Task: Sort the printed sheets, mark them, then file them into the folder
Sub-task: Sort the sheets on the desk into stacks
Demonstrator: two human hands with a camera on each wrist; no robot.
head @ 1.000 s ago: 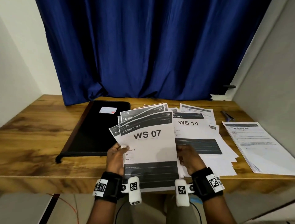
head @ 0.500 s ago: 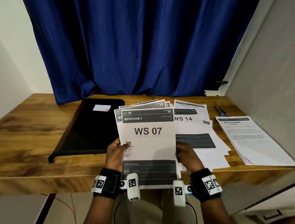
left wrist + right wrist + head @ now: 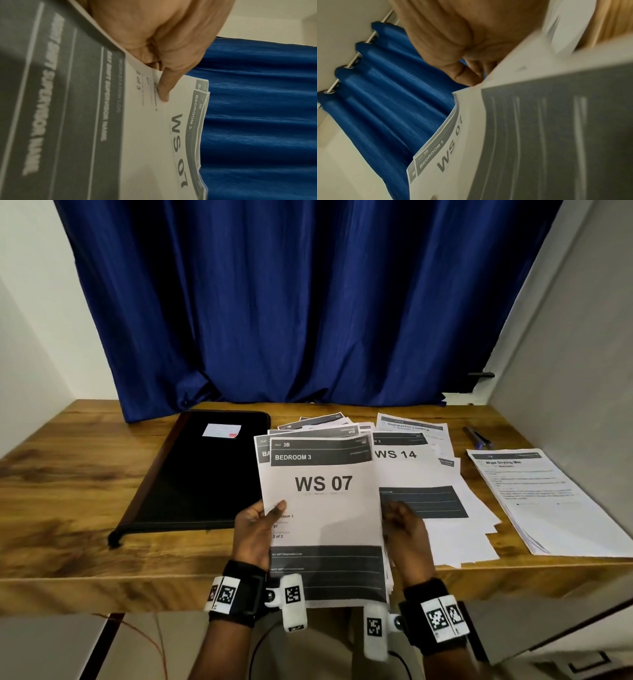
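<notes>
White sheets headed WS 07 (image 3: 322, 508) stand raised at the desk's near edge; my left hand (image 3: 255, 529) pinches their left side, thumb on top, my right hand (image 3: 406, 529) grips the right edge, fingers hidden behind. Beyond lie loose sheets (image 3: 442, 508) and the black folder (image 3: 202, 474).

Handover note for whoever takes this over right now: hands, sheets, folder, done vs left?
Left hand: grips the held stack at its left edge, thumb on the top sheet, "WS 07".
Right hand: at the stack's right edge; grip hidden.
Loose sheets, "WS 14" on top, lie on the table; another pile sits far right.
Folder is closed, on the left. Pen lies untouched behind the right pile.
Done: part gathered. Left: finish sorting, mark, file.
</notes>
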